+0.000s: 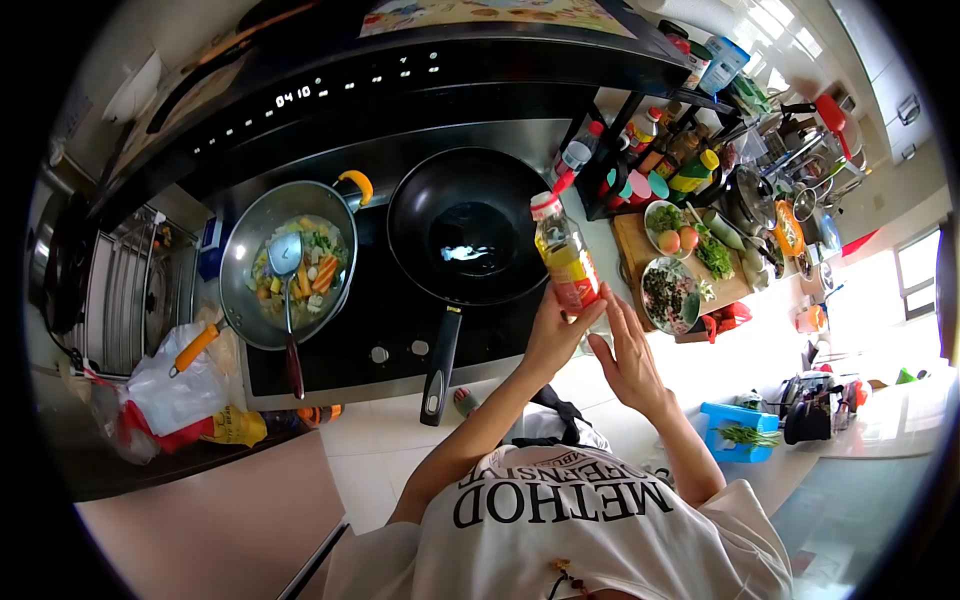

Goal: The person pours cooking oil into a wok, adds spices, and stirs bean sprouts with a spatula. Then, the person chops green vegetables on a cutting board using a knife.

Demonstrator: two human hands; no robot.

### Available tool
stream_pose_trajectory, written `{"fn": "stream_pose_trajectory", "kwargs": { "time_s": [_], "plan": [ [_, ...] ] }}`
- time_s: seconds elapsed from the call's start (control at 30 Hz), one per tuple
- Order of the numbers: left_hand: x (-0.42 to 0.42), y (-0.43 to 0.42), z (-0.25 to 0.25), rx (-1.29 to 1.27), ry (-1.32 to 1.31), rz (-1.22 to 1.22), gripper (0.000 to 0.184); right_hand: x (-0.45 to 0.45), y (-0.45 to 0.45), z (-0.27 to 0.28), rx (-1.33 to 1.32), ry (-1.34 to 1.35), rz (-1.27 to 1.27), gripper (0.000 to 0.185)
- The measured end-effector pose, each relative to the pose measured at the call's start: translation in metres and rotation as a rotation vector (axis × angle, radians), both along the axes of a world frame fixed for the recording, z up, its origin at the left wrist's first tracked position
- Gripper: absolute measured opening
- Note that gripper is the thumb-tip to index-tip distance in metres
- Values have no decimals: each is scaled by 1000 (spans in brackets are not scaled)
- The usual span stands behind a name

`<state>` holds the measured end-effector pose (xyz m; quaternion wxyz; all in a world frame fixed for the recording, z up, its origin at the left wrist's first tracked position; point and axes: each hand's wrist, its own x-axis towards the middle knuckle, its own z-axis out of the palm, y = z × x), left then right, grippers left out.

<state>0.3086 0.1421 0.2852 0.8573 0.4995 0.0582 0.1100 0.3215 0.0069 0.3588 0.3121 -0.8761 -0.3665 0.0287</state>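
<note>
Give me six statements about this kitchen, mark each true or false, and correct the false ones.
1. The left hand grips a bottle. True.
2. The bottle's label is entirely blue. False: it shows red and yellow.
3. A spatula rests in the pan of food. True.
4. That pan stands right of the black wok. False: it stands to the left.
5. The right hand has its fingers extended. True.
6. The lit display reads 0725. False: it reads 0410.
</note>
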Motion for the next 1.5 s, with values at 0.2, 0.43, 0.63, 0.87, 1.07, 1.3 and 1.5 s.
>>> {"fn": "stream_pose_trajectory", "kwargs": {
  "time_s": [0.2, 0.43, 0.63, 0.87, 1.07, 1.3, 1.5],
  "plan": [
    [-3, 2, -11, 722, 93, 156, 58, 36, 0, -8, 398, 178, 3, 59],
    [32, -24, 1, 454, 79, -72, 55, 103, -25, 0, 557, 4, 54, 54],
    [77, -61, 10, 980, -23, 164, 68, 145, -71, 7, 581, -34, -101, 56],
    [123, -94, 0, 1185, -102, 124, 71, 189, -127, 16, 331, -199, -11, 48],
    [145, -96, 16, 1105, -115, 72, 107, 247, -160, 4, 551, -85, -118, 43],
    [97, -78, -23, 1113, 92, 144, 101, 324, -175, -5, 560, -251, -250, 41],
    [35, -83, -50, 1149, 235, 184, 71, 395, -128, -21, 572, -549, -95, 44]
  ]
}}
